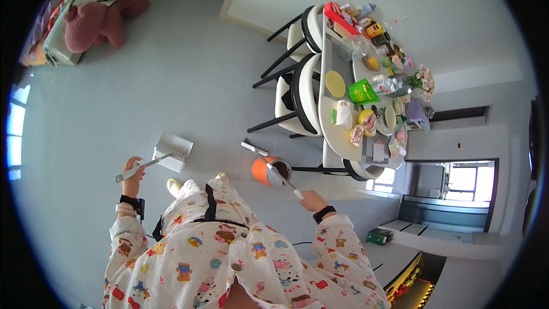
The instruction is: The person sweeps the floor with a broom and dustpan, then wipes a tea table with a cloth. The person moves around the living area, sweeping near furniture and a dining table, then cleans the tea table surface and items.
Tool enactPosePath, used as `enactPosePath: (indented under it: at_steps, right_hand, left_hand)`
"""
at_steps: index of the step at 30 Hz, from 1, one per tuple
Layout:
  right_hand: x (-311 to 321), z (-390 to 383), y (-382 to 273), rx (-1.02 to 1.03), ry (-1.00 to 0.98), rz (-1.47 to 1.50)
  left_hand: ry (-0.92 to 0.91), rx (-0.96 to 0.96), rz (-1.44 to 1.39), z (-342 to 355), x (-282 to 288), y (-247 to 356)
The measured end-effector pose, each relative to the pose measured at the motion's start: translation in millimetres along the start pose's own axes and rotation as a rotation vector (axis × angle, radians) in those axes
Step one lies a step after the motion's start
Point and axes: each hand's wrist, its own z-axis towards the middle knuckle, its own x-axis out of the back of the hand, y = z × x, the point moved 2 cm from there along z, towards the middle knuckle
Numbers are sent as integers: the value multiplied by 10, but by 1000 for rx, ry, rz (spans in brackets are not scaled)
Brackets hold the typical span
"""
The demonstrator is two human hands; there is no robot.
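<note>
My left hand [132, 176] is closed round the grey-and-white handle of a dustpan [182, 164]. The white pan, with a row of comb teeth inside, is at floor level ahead of my feet. In my right hand [314, 201] is the white end of a long-handled broom [274, 174]. Its narrow head with dark bristles points away from me, just beyond an orange and grey bin [261, 172]. The broom's stick crosses in front of the bin's dark opening. Whether the bristles touch the floor I cannot tell.
At the right stands a dining table [342, 146] crowded with fruit, packages, bottles and flowers. Black-legged white chairs [309, 94] line its near side. A pink plush toy [94, 28] leans on a sofa at the far left. My slippers [174, 185] are close behind the dustpan.
</note>
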Motion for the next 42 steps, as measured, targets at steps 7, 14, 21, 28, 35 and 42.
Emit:
enactPosePath:
  at_steps: [7, 14, 21, 28, 35, 42]
  right_hand:
    - [-56, -158, -364, -378, -52, 707]
    - [-308, -125, -79, -431, 25, 520]
    - [-1095, 740, 488, -546, 160, 344]
    - [-997, 1531, 12, -746, -69, 1571]
    - [-786, 1397, -1092, -698, -271, 1889]
    - [-788, 763, -1917, -423, -545, 1760]
  left_hand:
    - [39, 8, -68, -70, 148, -186]
    - [39, -26, -34, -96, 391, -237]
    - [77, 18, 12, -33, 588, -300]
    - [75, 28, 77, -85, 774, -294]
    - [108, -27, 81, -58, 845, -360]
    - [107, -21, -17, -70, 904, -539]
